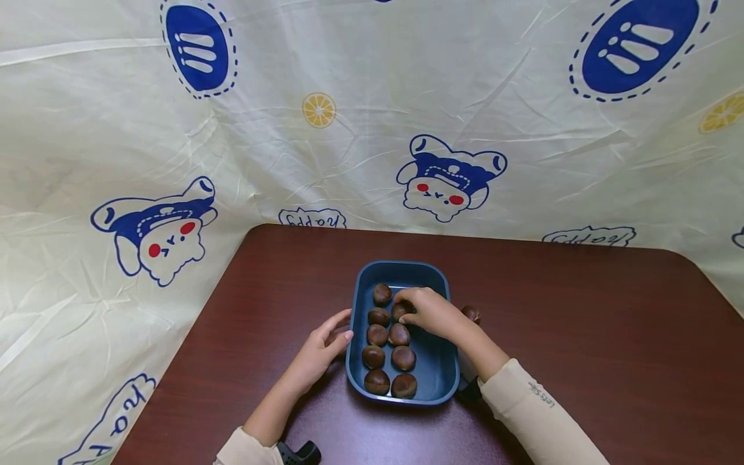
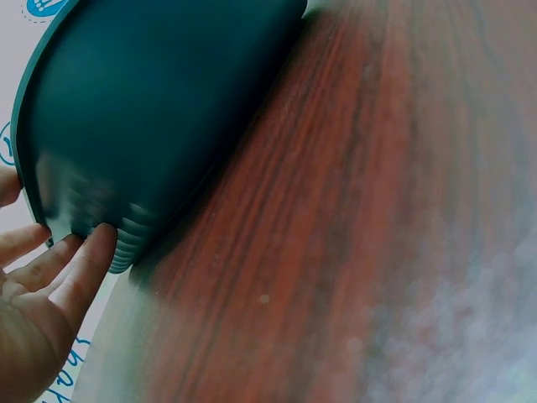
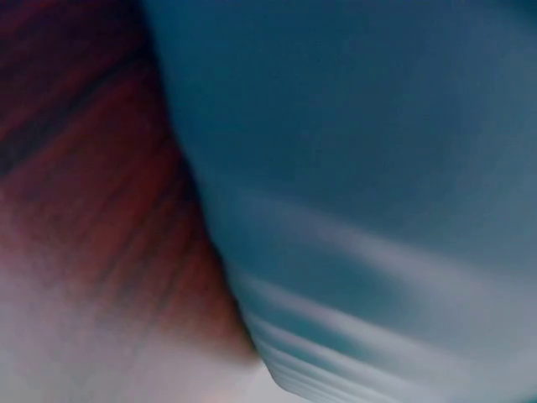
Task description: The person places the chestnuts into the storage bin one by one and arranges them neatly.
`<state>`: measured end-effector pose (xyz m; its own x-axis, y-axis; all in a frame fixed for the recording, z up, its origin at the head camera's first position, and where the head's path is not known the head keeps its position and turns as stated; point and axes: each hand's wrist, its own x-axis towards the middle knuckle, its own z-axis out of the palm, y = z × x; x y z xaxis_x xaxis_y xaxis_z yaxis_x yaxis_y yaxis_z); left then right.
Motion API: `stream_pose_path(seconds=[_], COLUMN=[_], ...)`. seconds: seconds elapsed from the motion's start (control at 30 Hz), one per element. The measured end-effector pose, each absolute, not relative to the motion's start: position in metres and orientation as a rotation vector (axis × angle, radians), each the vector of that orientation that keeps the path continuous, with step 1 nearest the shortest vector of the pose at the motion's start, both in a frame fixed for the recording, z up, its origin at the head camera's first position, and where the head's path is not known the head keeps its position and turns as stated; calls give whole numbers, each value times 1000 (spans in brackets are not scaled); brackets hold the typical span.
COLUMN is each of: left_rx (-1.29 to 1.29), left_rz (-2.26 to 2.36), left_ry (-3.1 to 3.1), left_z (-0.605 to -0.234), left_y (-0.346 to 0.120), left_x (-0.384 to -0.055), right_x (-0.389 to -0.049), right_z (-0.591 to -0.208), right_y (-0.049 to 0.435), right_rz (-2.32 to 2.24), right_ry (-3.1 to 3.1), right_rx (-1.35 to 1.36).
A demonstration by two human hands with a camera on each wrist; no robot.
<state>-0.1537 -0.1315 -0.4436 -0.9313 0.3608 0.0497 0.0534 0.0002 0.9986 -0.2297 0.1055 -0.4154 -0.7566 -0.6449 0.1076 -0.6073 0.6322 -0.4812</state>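
A blue rectangular container [image 1: 430, 368] holds several brown chestnuts [image 1: 403, 358], laid in two columns along its left and middle. My right hand [image 1: 431, 312] reaches over the right wall and pinches a chestnut [image 1: 401, 310] near the top of the second column. Fingertips of my left hand [image 1: 325, 345] touch the outside of the container's left wall. That contact also shows in the left wrist view, where the left hand [image 2: 46, 294] has its fingers extended against the ribbed corner. Only the container's outer wall [image 3: 352, 126] and tabletop appear in the right wrist view, blurred; the right hand is out of that view.
Another chestnut [image 1: 471, 314] lies on the dark red-brown table [image 1: 581, 336] just right of the container, partly hidden behind the right forearm. Behind the table's far edge hangs a pale printed cloth [image 1: 360, 161].
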Motion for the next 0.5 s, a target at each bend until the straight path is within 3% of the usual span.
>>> stream_pose_path(seconds=[0.5], left_rx=[423], left_rz=[2010], left_ry=[2075], left_z=[-429], left_y=[-129], left_x=[-148], right_x=[-228], right_z=[-415], right_y=[103], right_rz=[-637], right_ry=[2771], right_rx=[-1089])
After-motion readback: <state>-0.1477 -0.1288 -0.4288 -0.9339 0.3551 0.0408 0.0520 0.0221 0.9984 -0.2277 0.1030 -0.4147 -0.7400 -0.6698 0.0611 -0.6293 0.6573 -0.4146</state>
